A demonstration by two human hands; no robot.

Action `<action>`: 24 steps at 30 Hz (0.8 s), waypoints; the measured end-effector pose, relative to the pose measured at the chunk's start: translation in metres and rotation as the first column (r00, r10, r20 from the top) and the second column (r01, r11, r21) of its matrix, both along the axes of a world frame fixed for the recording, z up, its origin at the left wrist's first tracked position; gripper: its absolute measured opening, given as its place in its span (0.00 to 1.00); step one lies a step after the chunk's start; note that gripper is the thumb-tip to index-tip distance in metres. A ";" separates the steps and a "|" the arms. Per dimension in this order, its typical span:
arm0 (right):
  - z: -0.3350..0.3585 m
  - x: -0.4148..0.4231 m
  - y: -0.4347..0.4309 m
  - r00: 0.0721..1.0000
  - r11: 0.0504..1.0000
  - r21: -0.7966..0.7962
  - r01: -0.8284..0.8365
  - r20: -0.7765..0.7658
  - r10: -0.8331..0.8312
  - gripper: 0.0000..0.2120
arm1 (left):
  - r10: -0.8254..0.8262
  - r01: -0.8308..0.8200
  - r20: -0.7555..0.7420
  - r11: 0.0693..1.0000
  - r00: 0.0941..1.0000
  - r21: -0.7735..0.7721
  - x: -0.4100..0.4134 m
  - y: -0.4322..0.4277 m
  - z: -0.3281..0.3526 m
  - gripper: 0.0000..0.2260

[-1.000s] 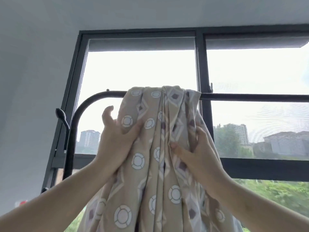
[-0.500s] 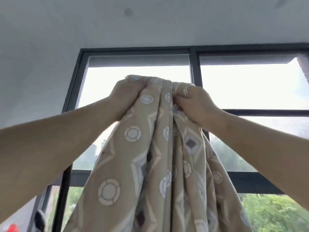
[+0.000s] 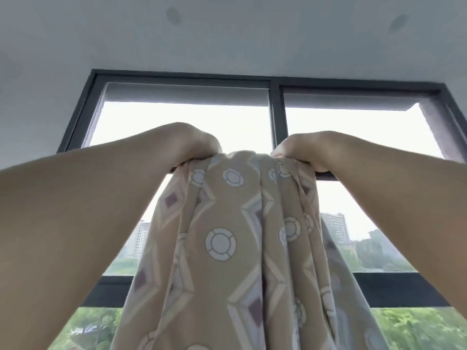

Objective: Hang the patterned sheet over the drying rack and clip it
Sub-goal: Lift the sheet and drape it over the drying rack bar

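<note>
— Patterned sheet (image 3: 227, 236): where is it?
— I see it hanging bunched before the window (image 3: 275, 109), top at a dark bar (image 3: 328, 175); left hand (image 3: 197, 147) and right hand (image 3: 298, 150) each clench its upper fold.

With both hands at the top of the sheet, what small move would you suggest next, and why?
Probably draw the left hand and right hand apart along the rack bar, spreading the patterned sheet: it hangs bunched in folds between them, and no clip is on it yet.
</note>
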State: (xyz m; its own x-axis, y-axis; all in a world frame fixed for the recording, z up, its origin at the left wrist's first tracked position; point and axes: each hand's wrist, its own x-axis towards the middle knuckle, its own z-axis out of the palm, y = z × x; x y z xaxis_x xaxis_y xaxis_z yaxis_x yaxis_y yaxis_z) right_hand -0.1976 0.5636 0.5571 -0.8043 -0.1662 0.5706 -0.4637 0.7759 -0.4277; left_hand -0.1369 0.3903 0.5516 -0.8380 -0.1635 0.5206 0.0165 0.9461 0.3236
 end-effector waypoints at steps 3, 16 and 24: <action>-0.002 0.002 0.000 0.993 0.990 0.110 0.092 0.070 -0.100 0.16 | 0.149 -0.146 0.015 0.981 0.989 -0.124 -0.003 0.004 0.004 0.14; -0.033 -0.001 -0.013 0.910 0.991 -0.043 0.130 -0.391 -0.136 0.20 | 0.091 -0.087 -0.355 0.996 0.930 0.028 -0.023 -0.014 -0.024 0.17; -0.099 0.003 -0.011 0.650 0.966 -0.189 0.176 -0.714 -0.258 0.24 | -0.053 -0.070 -0.674 0.986 0.737 -0.154 -0.018 -0.026 -0.064 0.20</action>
